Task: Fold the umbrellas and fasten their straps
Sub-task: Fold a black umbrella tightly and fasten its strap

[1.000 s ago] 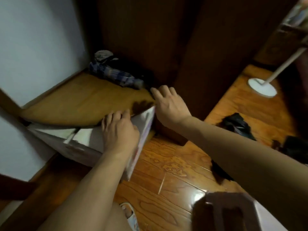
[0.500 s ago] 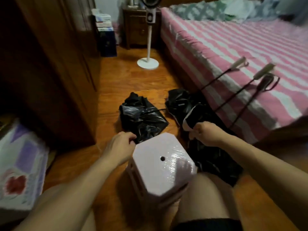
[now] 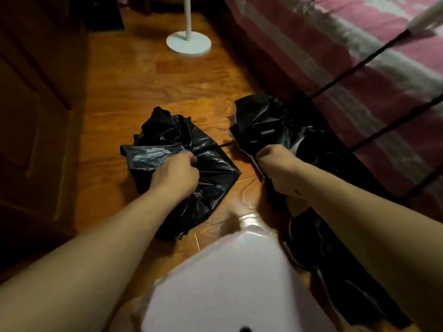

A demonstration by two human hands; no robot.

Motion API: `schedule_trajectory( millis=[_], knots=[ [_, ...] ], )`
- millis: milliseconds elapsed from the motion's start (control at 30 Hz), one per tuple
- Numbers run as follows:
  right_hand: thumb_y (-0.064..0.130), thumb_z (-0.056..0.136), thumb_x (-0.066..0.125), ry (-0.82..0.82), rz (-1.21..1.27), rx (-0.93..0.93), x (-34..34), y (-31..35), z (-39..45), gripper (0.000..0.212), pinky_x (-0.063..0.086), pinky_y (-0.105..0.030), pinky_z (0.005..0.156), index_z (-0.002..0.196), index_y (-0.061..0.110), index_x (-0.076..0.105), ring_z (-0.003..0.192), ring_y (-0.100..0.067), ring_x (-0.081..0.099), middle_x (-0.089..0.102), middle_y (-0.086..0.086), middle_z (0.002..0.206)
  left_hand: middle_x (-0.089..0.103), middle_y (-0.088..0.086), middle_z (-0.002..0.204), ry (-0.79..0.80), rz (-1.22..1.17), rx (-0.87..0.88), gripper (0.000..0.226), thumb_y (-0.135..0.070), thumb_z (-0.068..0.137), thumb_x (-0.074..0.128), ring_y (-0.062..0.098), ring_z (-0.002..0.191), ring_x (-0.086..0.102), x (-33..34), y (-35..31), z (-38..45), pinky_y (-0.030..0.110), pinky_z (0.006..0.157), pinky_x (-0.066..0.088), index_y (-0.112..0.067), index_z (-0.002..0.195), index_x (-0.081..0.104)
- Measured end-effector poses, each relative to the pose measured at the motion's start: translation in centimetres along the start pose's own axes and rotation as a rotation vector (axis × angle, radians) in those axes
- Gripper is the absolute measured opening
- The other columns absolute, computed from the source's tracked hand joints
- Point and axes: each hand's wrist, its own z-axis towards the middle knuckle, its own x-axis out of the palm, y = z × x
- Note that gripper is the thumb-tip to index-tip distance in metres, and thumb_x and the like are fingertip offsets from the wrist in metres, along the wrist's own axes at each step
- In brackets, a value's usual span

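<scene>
Head view: the left hand [image 3: 176, 174] pinches the crumpled black umbrella [image 3: 182, 149] lying on the wooden floor [image 3: 134, 75] at centre. At three o'clock of it, the right hand [image 3: 278, 161] grips a second black umbrella [image 3: 263, 125] beside the bed [image 3: 359, 56].

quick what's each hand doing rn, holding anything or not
Left hand: closed, gripping the black umbrella canopy on the floor.
Right hand: closed, gripping the second black umbrella.
</scene>
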Motion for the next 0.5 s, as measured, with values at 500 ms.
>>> schedule_trajectory(
  millis=[500],
  knots=[
    [-0.004, 0.103, 0.034, -0.108, 0.833, 0.271, 12.2, 3.8, 17.6, 0.038, 0.061, -0.03, 0.068, 0.122, 0.011, 0.063, 0.085, -0.023, 0.067, 0.065, -0.011, 0.097, 0.066, -0.006, 0.106, -0.172, -0.432, -0.184, 0.022, -0.023, 0.1, 0.05, 0.014, 0.083, 0.063, 7.0, 7.9, 10.5, 0.028, 0.065, 0.052, -0.036, 0.111, 0.064]
  ],
)
